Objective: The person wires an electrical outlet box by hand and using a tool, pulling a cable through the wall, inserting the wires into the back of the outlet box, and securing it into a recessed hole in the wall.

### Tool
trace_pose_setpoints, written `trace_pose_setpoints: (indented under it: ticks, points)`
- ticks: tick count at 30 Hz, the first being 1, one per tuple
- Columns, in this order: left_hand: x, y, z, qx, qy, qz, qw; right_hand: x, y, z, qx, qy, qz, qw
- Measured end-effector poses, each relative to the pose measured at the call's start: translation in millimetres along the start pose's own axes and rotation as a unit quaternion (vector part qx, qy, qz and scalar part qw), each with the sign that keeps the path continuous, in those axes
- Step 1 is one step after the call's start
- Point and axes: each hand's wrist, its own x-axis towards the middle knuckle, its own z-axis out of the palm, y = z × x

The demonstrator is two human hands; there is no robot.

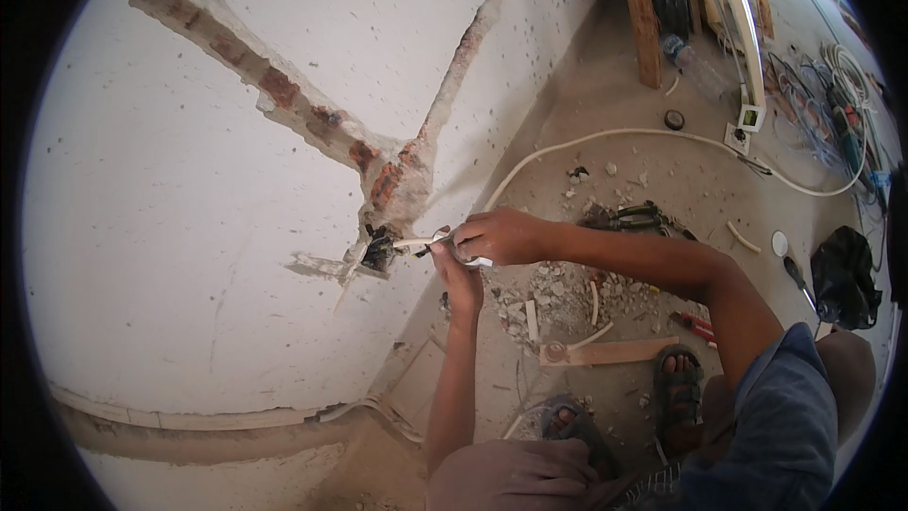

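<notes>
Two Hands, Two Sandals

Two hands and two sandals were in view. The floor held one black bag, one clear bottle, one screwdriver, one red-handled tool, one white disc and one flat wooden strip. Rubble pieces and tangled cables were too many to count.

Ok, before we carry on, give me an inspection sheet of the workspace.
Surface: dusty floor, strewn with rubble.
Job's things: pale cable coming from a hole in the white wall.
Clutter: pliers, red-handled tool, wooden board, screwdriver, black bag.
Hands: left hand grips the pale cable; right hand closed beside it, its hold partly hidden.
Cables: long white cable arcs across the floor; tangled cables lie at far right.
Surroundings: chiselled grooves in the wall; plastic bottle near a wooden post. Other people: nothing seen.
</notes>
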Motion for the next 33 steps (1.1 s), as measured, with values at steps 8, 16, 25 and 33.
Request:
trace_pose_setpoints:
  ticks: [8, 16, 25, 33]
  points:
    - [9, -5, -5, -0.011, -0.04, 0.008, 0.999, -10, -8, 0, 0.036, 0.011, 0.023, 0.999]
    - [3, -4, -9, -0.05, -0.069, -0.076, 0.993, -27, -22, 25, -0.015, 0.083, 0.004, 0.996]
    - [13, -3, -15, -0.032, -0.052, -0.101, 0.993, -14, -28, 30, 0.007, 0.179, 0.102, 0.979]
    - [9, -3, -12, -0.103, -0.041, -0.157, 0.981, -21, -29, 38, 0.033, 0.157, 0.078, 0.984]
